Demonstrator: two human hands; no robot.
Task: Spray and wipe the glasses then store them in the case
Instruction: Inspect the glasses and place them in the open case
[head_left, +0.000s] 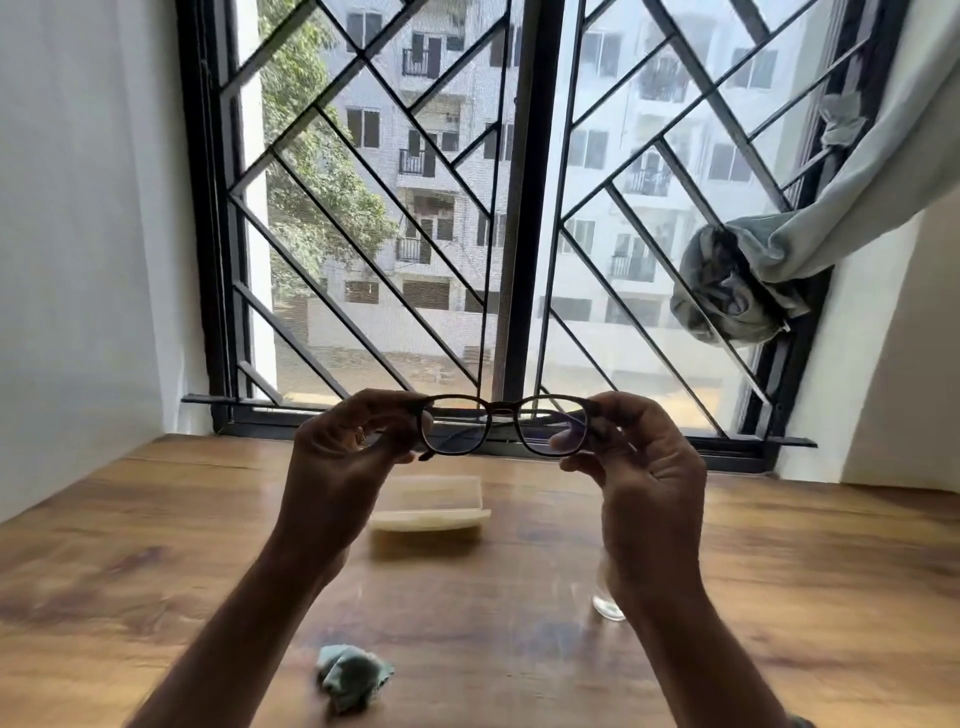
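Dark-framed glasses (503, 410) are held up in the air in front of the window, lenses facing me. My left hand (343, 457) pinches the frame's left end and my right hand (639, 467) pinches its right end. Below them on the wooden table (156, 545) lies a pale yellow glasses case (431, 506). A crumpled light-green cloth (350, 675) rests near the table's front edge. A small clear spray bottle (605, 597) stands behind my right forearm, mostly hidden.
A barred window (519, 208) fills the wall behind the table. A grey curtain (753, 275) is knotted at the right side of the window. White walls close in on both sides.
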